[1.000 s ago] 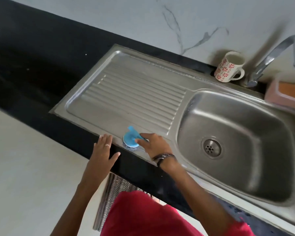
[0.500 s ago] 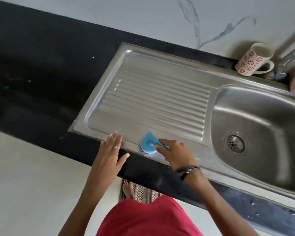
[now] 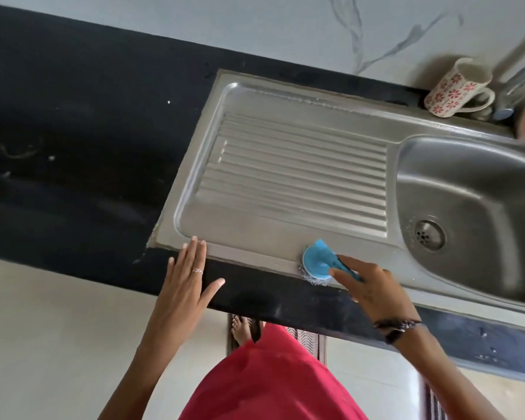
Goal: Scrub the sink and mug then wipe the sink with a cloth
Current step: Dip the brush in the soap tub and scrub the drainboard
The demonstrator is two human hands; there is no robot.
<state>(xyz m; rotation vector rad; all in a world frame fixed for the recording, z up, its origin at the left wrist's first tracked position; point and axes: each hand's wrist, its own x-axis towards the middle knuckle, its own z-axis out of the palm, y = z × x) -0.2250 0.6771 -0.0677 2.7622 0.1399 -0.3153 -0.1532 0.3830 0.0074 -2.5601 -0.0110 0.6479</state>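
A: Fingers [image 3: 343,272], R hand [image 3: 373,294]: grasping round blue plastic scrubber w/ steel-wool pad [image 3: 317,263]; scrubber further right along steel sink's front rim [image 3: 255,253].
B: L hand [image 3: 184,287]?
A: Released, flat on black worktop [image 3: 73,147]. Floral mug [image 3: 456,87] untouched; scrubbing ongoing.

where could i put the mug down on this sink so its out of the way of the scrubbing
The ribbed drainboard between the black counter and the basin is bare. The front rim is crowded: left hand, right hand gripping the blue scrubber.
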